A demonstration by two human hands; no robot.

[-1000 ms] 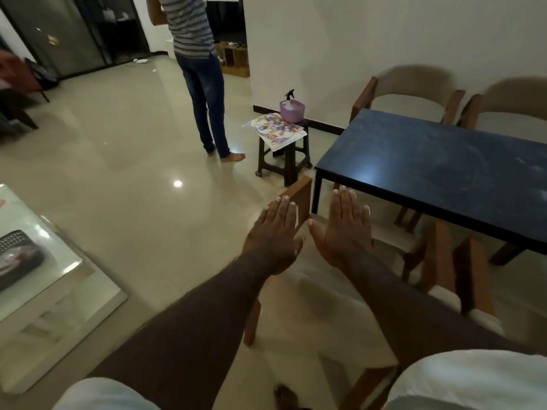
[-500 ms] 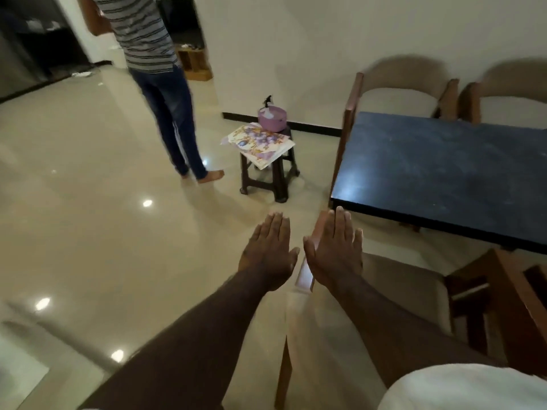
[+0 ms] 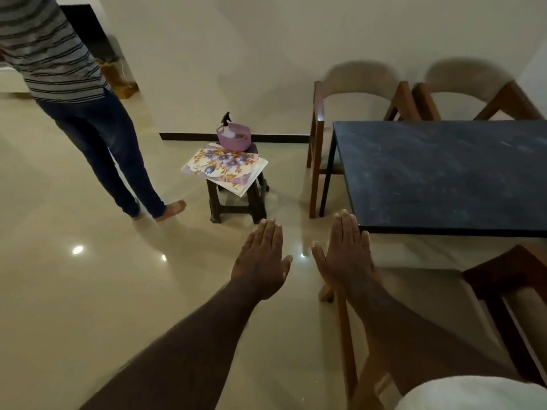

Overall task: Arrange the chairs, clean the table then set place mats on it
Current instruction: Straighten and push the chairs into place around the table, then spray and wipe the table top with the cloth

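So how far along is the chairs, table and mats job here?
Barely started. Done: nothing visible. In hand: left hand and right hand open, holding nothing, by the near chair. Left: table streaked, without mats; place mats stacked on the stool.

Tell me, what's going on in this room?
A person holds both hands out flat, left hand and right hand, gripping nothing, beside a dark, smudged table. Flowered place mats and a purple basket with a spray bottle sit on a stool. Two chairs stand at the table's far side; a third chair is under the right arm. Someone else stands nearby.
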